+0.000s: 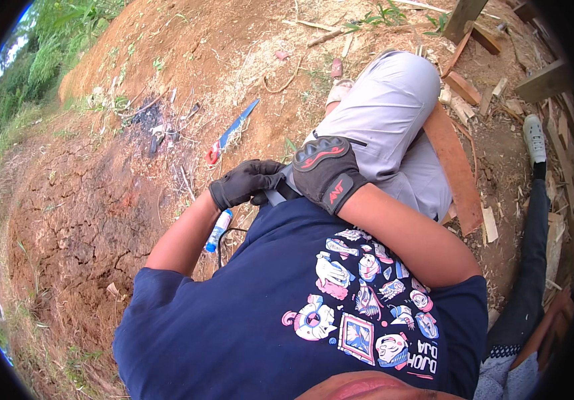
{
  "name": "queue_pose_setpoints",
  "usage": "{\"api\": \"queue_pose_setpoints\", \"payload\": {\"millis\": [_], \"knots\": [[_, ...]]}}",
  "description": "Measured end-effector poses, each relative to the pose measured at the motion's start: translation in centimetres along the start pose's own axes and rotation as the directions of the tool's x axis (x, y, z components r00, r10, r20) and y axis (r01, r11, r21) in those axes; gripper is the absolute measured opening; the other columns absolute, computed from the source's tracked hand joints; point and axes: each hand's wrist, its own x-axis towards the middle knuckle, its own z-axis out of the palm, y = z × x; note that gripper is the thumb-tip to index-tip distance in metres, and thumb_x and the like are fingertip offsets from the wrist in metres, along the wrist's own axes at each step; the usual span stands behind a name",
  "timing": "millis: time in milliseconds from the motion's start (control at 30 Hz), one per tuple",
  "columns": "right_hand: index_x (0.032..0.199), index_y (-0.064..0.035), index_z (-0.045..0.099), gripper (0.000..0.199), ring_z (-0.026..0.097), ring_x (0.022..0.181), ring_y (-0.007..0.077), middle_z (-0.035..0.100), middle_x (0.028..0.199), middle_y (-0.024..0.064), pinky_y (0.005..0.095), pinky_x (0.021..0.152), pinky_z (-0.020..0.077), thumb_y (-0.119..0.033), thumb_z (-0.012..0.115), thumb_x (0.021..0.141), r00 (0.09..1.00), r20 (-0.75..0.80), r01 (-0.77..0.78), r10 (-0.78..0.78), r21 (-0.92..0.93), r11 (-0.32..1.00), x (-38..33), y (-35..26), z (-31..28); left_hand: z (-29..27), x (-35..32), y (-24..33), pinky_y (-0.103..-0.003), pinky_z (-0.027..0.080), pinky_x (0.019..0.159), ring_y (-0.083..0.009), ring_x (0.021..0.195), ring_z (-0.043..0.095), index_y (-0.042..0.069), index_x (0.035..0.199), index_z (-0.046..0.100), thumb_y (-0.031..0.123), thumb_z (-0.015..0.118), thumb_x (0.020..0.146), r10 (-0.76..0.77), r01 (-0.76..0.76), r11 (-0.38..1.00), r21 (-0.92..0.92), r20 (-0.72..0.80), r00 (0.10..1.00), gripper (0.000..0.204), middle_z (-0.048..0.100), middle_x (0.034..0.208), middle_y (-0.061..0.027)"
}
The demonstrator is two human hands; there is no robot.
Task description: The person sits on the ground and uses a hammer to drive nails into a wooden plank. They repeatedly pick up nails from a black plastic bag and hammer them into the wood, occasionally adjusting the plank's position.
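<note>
I am looking down my own navy printed shirt and grey shorts [393, 113]. Both hands wear black gloves and meet at my waist. My left hand [245, 181] is curled around the end of a narrow grey object with a black band [277, 194]. My right hand [327, 172], its glove marked in red, closes over the same object from the other side and hides most of it. What the object is cannot be told.
A blue-and-white tube [219, 230] and a black cord [225, 239] lie on the red earth by my left arm. Farther off lies a blue-bladed tool with a red handle [233, 130]. A brown plank [457, 167] and wood scraps sit at right, beside another person's dark-trousered leg [533, 220].
</note>
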Motion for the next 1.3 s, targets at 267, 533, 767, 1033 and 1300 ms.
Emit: {"api": "queue_pose_setpoints", "payload": {"millis": [267, 533, 767, 1033, 1300], "knots": [[0.087, -0.0060, 0.077, 0.032, 0.076, 0.085, 0.0367, 0.075, 0.090, 0.0198, 0.0490, 0.073, 0.0583, -0.035, 0.065, 0.094, 0.997, 0.051, 0.039, -0.055, 0.272, 0.962, -1.1, -4.4, -1.6, 4.0, 2.1, -0.7, -0.028, 0.059, 0.077, -0.0137, 0.092, 0.074, -0.003, 0.142, 0.065, 0.019, 0.064, 0.109, 0.192, -0.189, 0.981, 0.040, -0.326, 0.926, 0.040, 0.078, 0.114, -0.0101], [0.100, -0.0117, 0.081, 0.027, 0.075, 0.095, 0.0288, 0.078, 0.098, 0.0103, 0.0455, 0.077, 0.0546, -0.031, 0.064, 0.092, 0.985, -0.020, -0.173, 0.172, -0.132, 0.976, -1.7, -0.1, -1.2, 3.8, 0.9, 1.8, -0.023, 0.041, 0.054, -0.0028, 0.065, 0.056, 0.009, 0.122, 0.076, 0.038, 0.066, 0.110, -0.003, 0.043, 0.994, 0.105, -0.353, 0.936, 0.033, 0.072, 0.092, 0.0054], [0.088, -0.0123, 0.079, 0.020, 0.075, 0.082, 0.0300, 0.077, 0.088, 0.0114, 0.0460, 0.069, 0.0545, -0.026, 0.065, 0.087, 0.994, -0.093, 0.041, -0.056, -0.158, 0.987, -1.7, 0.9, -0.7, 4.2, -0.4, 2.9, -0.027, 0.054, 0.071, -0.0079, 0.085, 0.067, 0.004, 0.130, 0.072, 0.039, 0.064, 0.111, 0.075, 0.037, 0.927, 0.373, -0.281, 0.957, 0.041, 0.075, 0.104, -0.0014], [0.084, -0.0121, 0.075, 0.017, 0.073, 0.074, 0.0299, 0.074, 0.081, 0.0116, 0.0470, 0.064, 0.0529, -0.024, 0.064, 0.090, 0.959, -0.269, 0.084, -0.085, -0.015, 0.996, -2.5, -3.0, -1.2, 7.3, 2.7, -1.1, -0.032, 0.054, 0.103, -0.0170, 0.116, 0.069, -0.004, 0.139, 0.068, 0.025, 0.057, 0.112, 0.214, -0.253, 0.967, -0.036, -0.428, 0.878, 0.042, 0.076, 0.129, -0.0131], [0.087, -0.0117, 0.077, 0.022, 0.075, 0.078, 0.0319, 0.076, 0.085, 0.0126, 0.0486, 0.067, 0.0542, -0.030, 0.065, 0.088, 0.980, -0.197, -0.023, 0.026, 0.016, 1.000, -2.4, -1.6, -0.6, 4.2, -1.6, 2.4, -0.033, 0.053, 0.108, -0.0141, 0.123, 0.065, -0.003, 0.153, 0.055, 0.011, 0.085, 0.094, 0.228, -0.214, 0.947, 0.240, -0.029, 0.973, 0.068, 0.070, 0.138, -0.0080]]}}
